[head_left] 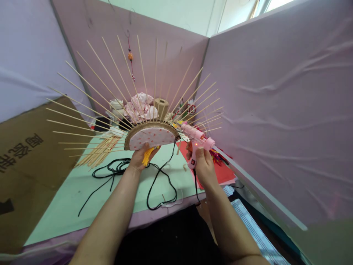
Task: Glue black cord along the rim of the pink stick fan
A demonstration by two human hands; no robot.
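My left hand (140, 157) grips the lower edge of a half-round fan-shaped craft piece (153, 135), covered in white cloth with orange dots. Thin wooden sticks (110, 82) spread out from its curved brown rim like rays. A yellow tassel (148, 156) hangs at the fingers of that hand. In my right hand (202, 162) is a pink hot glue gun (196, 137), its small light lit orange. The gun's nozzle is close to the right end of the rim; I cannot tell whether it touches. A black cord (168, 162) runs from the rim's right end down to the table.
Loose wooden sticks (100, 151) lie on the pale green table (68, 198), beside coiled black cord (114, 167). Red sheets (223, 173) are at the right. Behind stand crumpled pink cloth (140, 105), a brown roll (161, 106) and a white jar (117, 107). A cardboard box (30, 158) borders the left.
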